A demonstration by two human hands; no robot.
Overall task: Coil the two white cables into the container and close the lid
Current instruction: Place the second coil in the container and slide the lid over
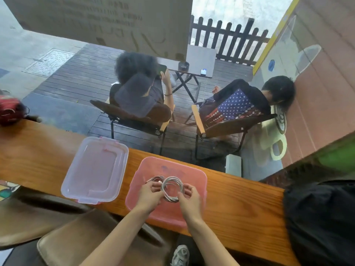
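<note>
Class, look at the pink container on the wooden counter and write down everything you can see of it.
The pink container is a translucent, plastic-looking rectangular tub with rounded corners. It stands open and upright on the wooden counter, near its front edge, with its near side overhanging a little. Its clear lid lies apart to the left. Two white cable coils are inside or just above it, held by the left hand and right hand.

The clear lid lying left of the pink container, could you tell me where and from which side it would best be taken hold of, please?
Probably by its long right edge, the side nearest the pink container. The clear lid lies flat on the wooden counter with a raised rim all round, so fingers can hook under that rim. Both the left hand and right hand are busy with the coiled white cable.
</note>
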